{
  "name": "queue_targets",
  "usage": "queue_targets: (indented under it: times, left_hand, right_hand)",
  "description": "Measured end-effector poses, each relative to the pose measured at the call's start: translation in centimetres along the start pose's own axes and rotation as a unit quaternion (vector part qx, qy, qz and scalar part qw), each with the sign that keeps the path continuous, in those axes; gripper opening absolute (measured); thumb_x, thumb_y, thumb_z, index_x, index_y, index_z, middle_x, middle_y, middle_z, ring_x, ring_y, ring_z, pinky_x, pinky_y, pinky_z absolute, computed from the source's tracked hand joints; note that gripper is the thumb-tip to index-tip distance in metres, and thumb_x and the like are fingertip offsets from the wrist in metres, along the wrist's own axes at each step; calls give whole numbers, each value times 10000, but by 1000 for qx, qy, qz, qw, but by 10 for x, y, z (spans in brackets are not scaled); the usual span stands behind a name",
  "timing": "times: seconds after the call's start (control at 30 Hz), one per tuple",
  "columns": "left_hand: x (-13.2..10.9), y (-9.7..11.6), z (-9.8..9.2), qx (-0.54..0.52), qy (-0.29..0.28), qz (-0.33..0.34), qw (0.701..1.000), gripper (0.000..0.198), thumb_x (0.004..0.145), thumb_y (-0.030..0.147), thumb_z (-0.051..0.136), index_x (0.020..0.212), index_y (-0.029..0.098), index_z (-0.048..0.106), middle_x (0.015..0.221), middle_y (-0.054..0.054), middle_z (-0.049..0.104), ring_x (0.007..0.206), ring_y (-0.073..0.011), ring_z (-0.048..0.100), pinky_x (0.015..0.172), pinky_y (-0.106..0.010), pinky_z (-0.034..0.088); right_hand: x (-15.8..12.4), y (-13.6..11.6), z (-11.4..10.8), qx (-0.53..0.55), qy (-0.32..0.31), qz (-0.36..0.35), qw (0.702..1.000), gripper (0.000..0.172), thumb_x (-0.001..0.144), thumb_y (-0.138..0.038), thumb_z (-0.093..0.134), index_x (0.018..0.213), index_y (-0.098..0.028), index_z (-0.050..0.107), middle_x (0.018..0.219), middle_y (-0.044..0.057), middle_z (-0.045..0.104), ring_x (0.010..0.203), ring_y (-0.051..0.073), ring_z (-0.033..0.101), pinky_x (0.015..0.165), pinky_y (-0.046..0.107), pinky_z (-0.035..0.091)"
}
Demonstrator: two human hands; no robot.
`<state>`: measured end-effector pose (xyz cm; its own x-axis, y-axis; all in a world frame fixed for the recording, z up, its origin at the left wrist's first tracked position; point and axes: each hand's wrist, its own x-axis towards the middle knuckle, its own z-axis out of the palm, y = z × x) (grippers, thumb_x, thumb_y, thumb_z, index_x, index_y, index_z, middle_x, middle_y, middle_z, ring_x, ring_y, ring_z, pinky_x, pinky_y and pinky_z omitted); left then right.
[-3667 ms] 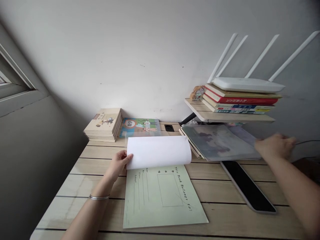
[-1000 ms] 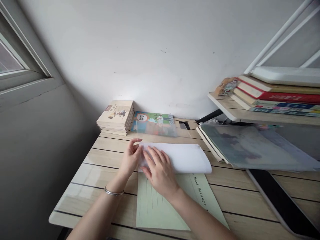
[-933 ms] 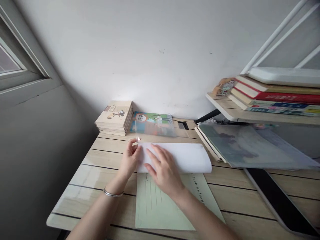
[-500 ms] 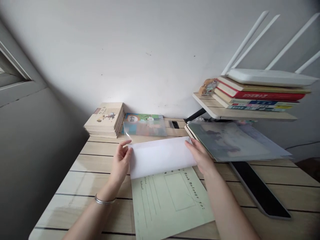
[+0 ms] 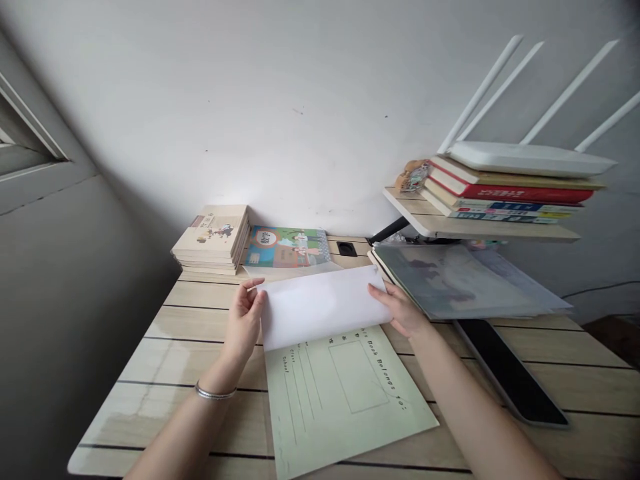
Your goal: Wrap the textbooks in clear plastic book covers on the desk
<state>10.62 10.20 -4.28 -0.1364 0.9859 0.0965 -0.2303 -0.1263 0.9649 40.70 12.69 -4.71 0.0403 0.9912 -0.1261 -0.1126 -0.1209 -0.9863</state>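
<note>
My left hand [image 5: 246, 317] pinches the left edge of a blank white sheet [image 5: 324, 305] between thumb and fingers. The sheet's right edge is gripped by my right hand [image 5: 403, 310], thumb on top. Held this way, the sheet slants over the upper part of a pale green page [image 5: 345, 400] printed "This Book Belongs to:", with ruled lines and an empty box. Whether sheet and page are joined is hidden. A strip of clear plastic film [image 5: 295, 269] shows just past the sheet's far edge, in front of a colourful textbook [image 5: 285, 245].
A stack of beige books [image 5: 213, 240] stands at the back left. On the right, plastic-covered booklets [image 5: 450, 280] lie beside a dark flat device [image 5: 510, 373]. A raised shelf [image 5: 500, 230] carries several books [image 5: 520, 193] under a white router [image 5: 530, 159].
The clear film behind the sheet has dropped lower, uncovering more of the textbook. Both hands keep their hold on the white sheet. The view has shifted slightly.
</note>
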Motion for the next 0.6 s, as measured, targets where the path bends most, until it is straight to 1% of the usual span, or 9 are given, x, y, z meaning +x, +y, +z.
queue_targets:
  times: [0.07,0.17,0.27,0.33,0.37,0.43,0.5,0.57,0.6]
  left_hand:
    - [-1,1,0,8,3,6,1000,418,745,437,673,1070,208,543,605,65,457,545,-84,390,530,-197,301]
    - [-4,4,-1,24,-2,13,1000,442,782,415,637,1155,209,521,596,71,421,536,-83,362,526,-200,286]
    - [-9,8,1,56,-1,16,998,440,815,379,592,1209,214,490,603,72,405,526,-85,348,512,-205,275]
    - [-13,10,4,83,5,23,996,442,832,354,565,1242,221,469,603,74,399,523,-88,337,509,-206,276]
    - [-15,11,5,94,8,26,995,440,839,346,552,1252,224,465,603,74,398,524,-89,335,512,-207,282]
    - [-16,12,6,107,16,31,994,414,848,350,537,1236,221,478,606,69,412,532,-93,353,526,-211,303]
    - [-16,10,7,108,26,33,993,365,847,377,539,1169,208,514,639,49,472,569,-101,410,555,-217,335]
    - [-15,8,8,103,30,37,994,304,843,403,543,1065,196,551,733,6,558,663,-119,487,609,-228,372]
    - [-14,6,8,101,30,41,994,276,843,410,542,1010,192,563,786,-14,586,712,-128,511,637,-233,384]
  right_hand:
    - [1,2,1,28,46,-44,998,437,573,-522,770,842,-193,665,734,47,701,682,236,646,600,331,479]
    - [-4,4,1,56,92,-142,984,352,575,-476,772,777,-224,630,709,17,685,648,218,629,565,314,461]
    - [-14,4,0,57,96,-200,973,303,573,-382,783,745,-231,585,869,29,707,747,223,639,613,316,475]
    - [-19,3,2,61,98,-218,969,317,585,-326,778,800,-243,560,973,37,702,828,230,641,669,330,483]
    - [-20,3,3,63,102,-225,967,334,596,-307,773,838,-250,550,977,38,701,840,230,641,683,334,482]
    - [-21,1,5,61,116,-233,964,385,616,-286,764,928,-261,540,911,38,701,810,227,645,677,336,476]
    - [-21,0,6,54,123,-231,964,460,619,-278,764,1021,-264,540,846,35,692,759,219,642,650,328,471]
    - [-19,0,7,49,123,-226,965,518,610,-277,769,1074,-266,541,825,31,683,713,202,630,618,313,464]
    - [-19,0,7,49,124,-224,965,519,610,-285,769,1078,-266,546,820,29,680,691,191,622,601,302,460]
